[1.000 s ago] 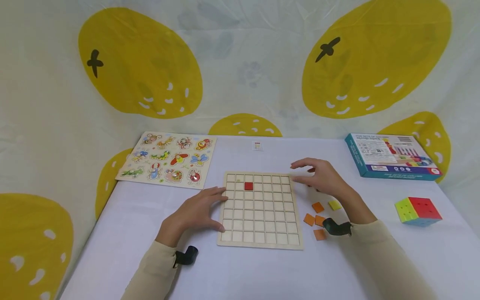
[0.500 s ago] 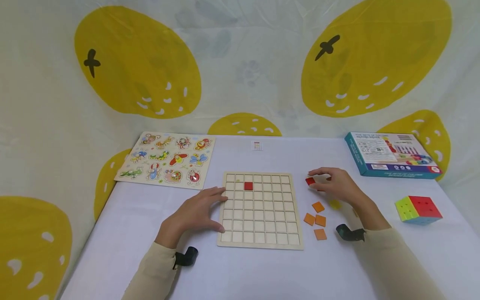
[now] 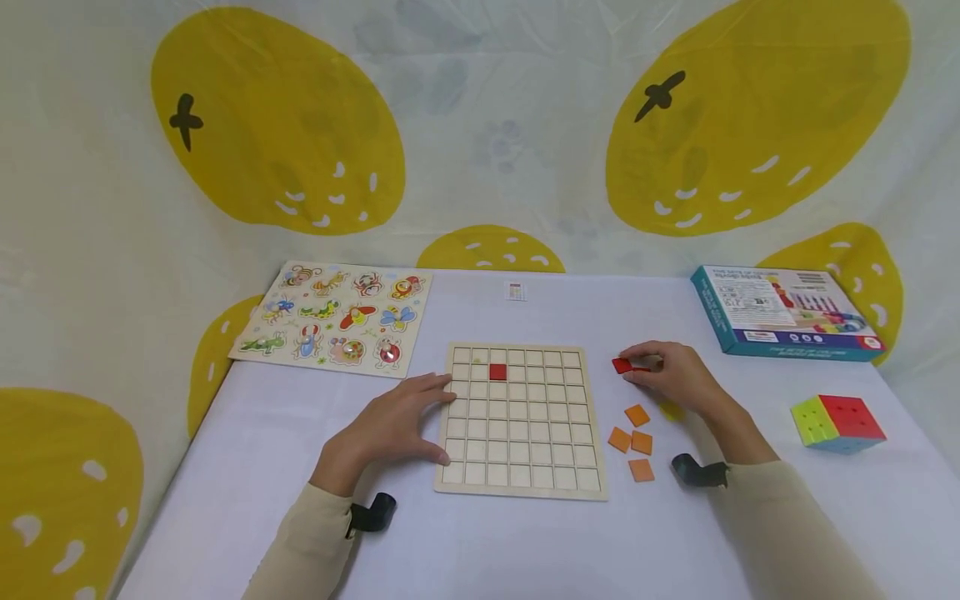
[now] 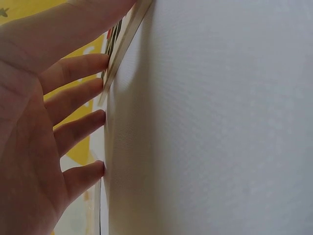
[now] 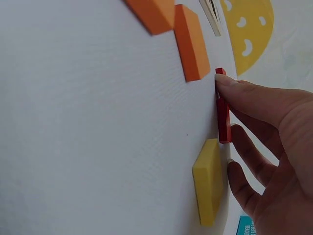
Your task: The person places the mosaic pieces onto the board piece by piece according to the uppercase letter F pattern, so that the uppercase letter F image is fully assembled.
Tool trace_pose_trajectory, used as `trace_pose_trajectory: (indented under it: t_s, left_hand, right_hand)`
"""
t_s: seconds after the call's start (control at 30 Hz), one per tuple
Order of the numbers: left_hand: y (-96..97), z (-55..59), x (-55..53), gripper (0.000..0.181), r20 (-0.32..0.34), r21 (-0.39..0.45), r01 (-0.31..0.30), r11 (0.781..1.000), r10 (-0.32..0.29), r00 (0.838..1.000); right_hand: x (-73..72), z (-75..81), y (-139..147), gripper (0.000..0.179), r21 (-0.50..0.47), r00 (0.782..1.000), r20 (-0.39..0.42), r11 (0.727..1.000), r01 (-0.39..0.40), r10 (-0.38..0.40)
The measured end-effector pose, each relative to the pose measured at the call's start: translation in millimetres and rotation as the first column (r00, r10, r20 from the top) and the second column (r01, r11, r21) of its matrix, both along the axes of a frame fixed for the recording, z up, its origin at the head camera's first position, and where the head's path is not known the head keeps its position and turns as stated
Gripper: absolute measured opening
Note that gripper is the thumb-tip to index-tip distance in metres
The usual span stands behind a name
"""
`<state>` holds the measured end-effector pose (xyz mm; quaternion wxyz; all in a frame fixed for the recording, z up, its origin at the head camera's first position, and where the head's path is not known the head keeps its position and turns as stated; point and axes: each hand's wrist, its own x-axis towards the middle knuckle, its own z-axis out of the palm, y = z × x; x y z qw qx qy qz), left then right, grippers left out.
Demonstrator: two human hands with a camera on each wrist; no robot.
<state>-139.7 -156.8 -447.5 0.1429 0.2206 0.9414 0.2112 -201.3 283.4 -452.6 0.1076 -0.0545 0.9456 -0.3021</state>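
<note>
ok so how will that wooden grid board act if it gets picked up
The wooden grid board should stay stiff, since its edges look straight. It is probably light for its size, given how thin it looks. Tilting it might spill the red tile in one cell, as nothing covers that tile.

Long beige sleeves (image 3: pixel 787 512), stubby black wrist-worn devices (image 3: pixel 375 512).
</note>
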Motion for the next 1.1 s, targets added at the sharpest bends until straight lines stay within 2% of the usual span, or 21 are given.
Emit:
trace_pose_trajectory:
  t_s: [0.17, 0.37, 0.47, 0.63, 0.73, 0.9, 1.1]
  left_hand:
    - [-0.7, -0.4, -0.3, 0.089, 0.0, 0.003, 0.006, 1.0, -0.006, 1.0]
    - [-1.1, -2.2, -0.8, 0.089, -0.002, -0.004, 0.005, 1.0, -0.005, 1.0]
    - [-0.7, -2.5, -1.1, 0.089, 0.0, -0.004, 0.008, 1.0, -0.008, 1.0]
    - [-0.4, -1.9, -1.0, 0.089, 0.017, -0.013, 0.022, 1.0, -0.022, 1.0]
    - [-0.1, -1.6, -1.0, 0.089, 0.025, -0.023, 0.034, 0.999, -0.034, 0.999]
    - [-0.1, -1.8, -0.9, 0.087, 0.023, -0.031, 0.043, 0.999, -0.042, 0.999]
    - [-0.5, -1.9, -0.8, 0.086, 0.026, -0.027, 0.039, 0.999, -0.038, 0.999]
  right_hand:
    - [2.2, -2.0, -3, 0.032, -0.003, 0.999, -0.037, 1.0, 0.007, -0.007]
    - [1.5, -0.3, -2, 0.033, 0.003, 0.999, -0.031, 1.0, 0.006, -0.006]
    - [0.0, 2.4, 0, 0.037, -0.007, 0.999, 0.023, 1.0, 0.03, -0.03]
    - [-1.9, 7.7, 2, 0.044, -0.043, 0.985, 0.115, 0.99, 0.132, -0.126]
    - [-2.6, 9.1, 1, 0.041, -0.066, 0.989, 0.066, 0.988, 0.136, -0.132]
    - [-2.7, 9.4, -5, 0.033, -0.088, 0.995, -0.078, 0.995, 0.048, -0.055]
    - [-3.4, 10.4, -16, 0.036, -0.11, 0.994, -0.106, 0.994, 0.024, -0.036]
